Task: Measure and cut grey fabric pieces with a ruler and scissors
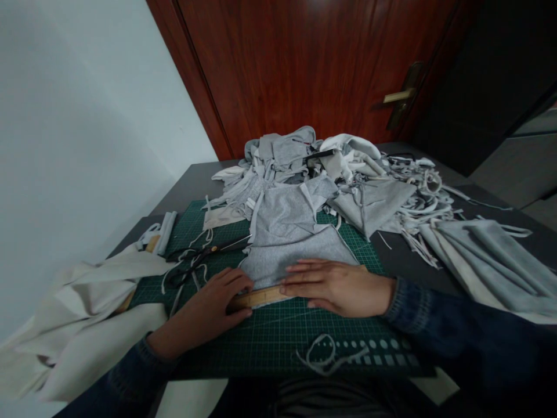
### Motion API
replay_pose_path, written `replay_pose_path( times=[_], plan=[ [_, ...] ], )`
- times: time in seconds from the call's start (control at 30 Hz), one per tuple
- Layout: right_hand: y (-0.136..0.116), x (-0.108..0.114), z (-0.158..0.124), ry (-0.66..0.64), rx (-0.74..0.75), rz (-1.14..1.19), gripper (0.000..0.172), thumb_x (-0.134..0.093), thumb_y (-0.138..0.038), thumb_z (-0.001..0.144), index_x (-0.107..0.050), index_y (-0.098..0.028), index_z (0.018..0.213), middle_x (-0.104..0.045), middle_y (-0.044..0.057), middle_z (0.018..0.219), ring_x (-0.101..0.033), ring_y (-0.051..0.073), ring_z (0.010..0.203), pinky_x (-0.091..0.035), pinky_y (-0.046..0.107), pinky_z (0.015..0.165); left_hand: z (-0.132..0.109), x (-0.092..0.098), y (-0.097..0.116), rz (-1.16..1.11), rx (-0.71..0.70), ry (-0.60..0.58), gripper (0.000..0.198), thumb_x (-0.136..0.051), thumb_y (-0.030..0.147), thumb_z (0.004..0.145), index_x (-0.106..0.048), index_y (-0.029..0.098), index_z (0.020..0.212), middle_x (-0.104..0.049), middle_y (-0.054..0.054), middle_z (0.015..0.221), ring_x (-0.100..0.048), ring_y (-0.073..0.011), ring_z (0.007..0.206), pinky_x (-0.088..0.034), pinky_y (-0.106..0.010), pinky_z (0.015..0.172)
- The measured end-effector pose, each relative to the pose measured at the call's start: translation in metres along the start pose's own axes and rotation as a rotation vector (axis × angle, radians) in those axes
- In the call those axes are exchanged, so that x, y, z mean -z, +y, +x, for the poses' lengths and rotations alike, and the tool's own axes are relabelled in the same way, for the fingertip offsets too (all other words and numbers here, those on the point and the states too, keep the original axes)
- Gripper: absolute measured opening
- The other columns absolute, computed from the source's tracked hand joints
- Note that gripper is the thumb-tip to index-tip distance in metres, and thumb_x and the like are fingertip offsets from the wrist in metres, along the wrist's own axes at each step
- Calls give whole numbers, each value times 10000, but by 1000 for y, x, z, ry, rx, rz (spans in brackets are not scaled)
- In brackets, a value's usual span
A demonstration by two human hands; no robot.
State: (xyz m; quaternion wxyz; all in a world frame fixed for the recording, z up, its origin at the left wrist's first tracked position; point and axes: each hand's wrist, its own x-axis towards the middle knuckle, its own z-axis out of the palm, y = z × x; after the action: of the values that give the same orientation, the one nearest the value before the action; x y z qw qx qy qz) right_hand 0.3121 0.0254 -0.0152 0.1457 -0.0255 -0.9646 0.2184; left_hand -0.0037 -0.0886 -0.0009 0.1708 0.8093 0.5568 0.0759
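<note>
On green cutting mat (pixel 278 342), we press wooden ruler (pixel 256 298) along grey fabric piece (pixel 296 261); left hand (pixel 213 310) and right hand (pixel 335 287) open, bearing down, unclenched. Many cut strips (pixel 418 203) heaped beyond; folded grey cloth (pixel 483 261) seemingly still uncut.

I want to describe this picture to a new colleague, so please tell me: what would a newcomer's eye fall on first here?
First come the left hand and right hand, holding a long wooden ruler along the lower edge of a grey knit fabric piece, on a green gridded cutting mat. Behind rises a heap of pale grey fabric scraps, before a reddish-brown wooden door. At left lies a bulky cream cloth.
</note>
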Motion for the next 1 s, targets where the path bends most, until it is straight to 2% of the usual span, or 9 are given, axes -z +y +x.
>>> replay_pose_path(
  times=[0.17,0.27,0.33,0.43,0.53,0.63,0.77,0.87,1.0],
  plan=[
    [26,-21,14,-46,70,148,504,-570,-170,1038,-535,-271,1530,-591,51,1530,-374,216,1540,-285,482,1292,-5,3,-6,-47,7,-1,243,-720,274,892,-643,255,1121,-648,-44,1208,-605,-241,1147,-486,-372,1021],
    [30,-25,9,-9,61,207,471,-558,-186,1050,-555,-270,1514,-617,50,1504,-388,208,1533,-287,478,1293,-4,11,-16,-129,-28,-37,148,-556,271,1003,-671,247,1093,-659,-42,1180,-620,-203,1117,-483,-330,1024],
    [28,-24,7,28,19,237,491,-598,-199,1034,-549,-276,1516,-594,58,1527,-417,206,1517,-322,461,1281,0,17,-23,-152,-60,-67,228,-463,212,1028,-687,240,1061,-665,-41,1127,-629,-184,1072,-485,-305,993],
    [25,-23,7,68,-46,267,490,-655,-208,1001,-577,-251,1483,-536,87,1577,-429,220,1508,-393,446,1243,8,24,-29,-129,-109,-138,196,-509,186,1002,-699,233,1013,-669,-38,1080,-629,-181,1033,-477,-292,954],
    [27,-22,7,62,-32,291,444,-685,-219,985,-618,-241,1423,-603,94,1506,-429,233,1506,-408,465,1229,16,30,-31,-94,-157,-199,166,-548,189,994,-702,234,954,-684,-29,1038,-625,-186,1020,-462,-296,956],
    [30,-22,8,72,-32,299,424,-726,-234,958,-624,-231,1370,-632,113,1463,-454,244,1488,-417,477,1213,22,33,-28,-55,-208,-217,157,-565,168,975,-703,242,969,-704,-23,1015,-617,-197,1021,-449,-306,962],
    [27,-23,7,94,-69,270,334,-718,-202,938,-593,-220,1248,-588,146,1494,-478,243,1466,-436,456,1183,26,34,-22,34,-250,-245,200,-556,66,908,-647,231,841,-662,-3,883,-592,-198,947,-433,-298,893],
    [25,-24,6,120,-96,217,294,-711,-173,907,-560,-222,1154,-516,180,1553,-443,267,1488,-422,472,1185,25,31,-22,40,-261,-236,240,-544,3,835,-602,231,784,-620,11,838,-577,-190,905,-424,-287,862],
    [26,-27,5,138,-71,181,255,-697,-195,912,-526,-220,1099,-502,217,1547,-428,286,1493,-416,499,1180,17,28,-30,-23,-236,-178,239,-522,-7,797,-586,223,795,-605,16,861,-589,-172,875,-434,-266,850]
  ],
)
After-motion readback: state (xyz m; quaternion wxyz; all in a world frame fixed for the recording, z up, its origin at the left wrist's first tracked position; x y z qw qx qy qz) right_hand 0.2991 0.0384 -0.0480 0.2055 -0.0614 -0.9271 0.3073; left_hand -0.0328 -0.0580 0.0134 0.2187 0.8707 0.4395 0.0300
